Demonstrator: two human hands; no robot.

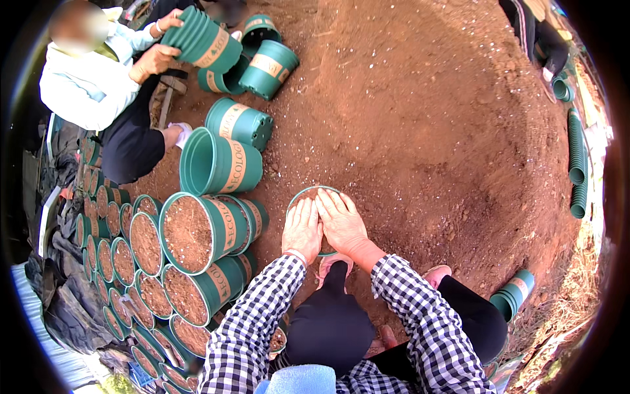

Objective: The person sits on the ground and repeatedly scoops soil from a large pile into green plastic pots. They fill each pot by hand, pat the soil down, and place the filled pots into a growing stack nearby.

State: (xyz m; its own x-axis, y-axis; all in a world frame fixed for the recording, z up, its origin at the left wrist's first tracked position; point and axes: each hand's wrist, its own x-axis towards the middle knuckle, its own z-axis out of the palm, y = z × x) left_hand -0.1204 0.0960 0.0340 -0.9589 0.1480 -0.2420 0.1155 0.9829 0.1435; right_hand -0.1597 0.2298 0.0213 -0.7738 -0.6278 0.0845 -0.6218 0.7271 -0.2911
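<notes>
My left hand [301, 230] and my right hand [340, 219] lie flat, side by side, on the soil in a green plastic plant pot [290, 203]. Their fingers point away from me and the hands touch along their inner edges. The palms hide most of the soil in this pot, which stands between my feet. To its left, a large green pot full of soil [188, 234] stands among other filled pots. An empty green pot [236, 165] lies on its side just beyond that one.
Loose brown soil [418, 123] spreads ahead and to the right. At the upper left a seated co-worker [88, 88] holds a stack of nested pots [204, 42]. Rows of filled pots [123, 261] fill the left side. Nested pots [514, 293] lie at the lower right. Another person [546, 44] is at the upper right.
</notes>
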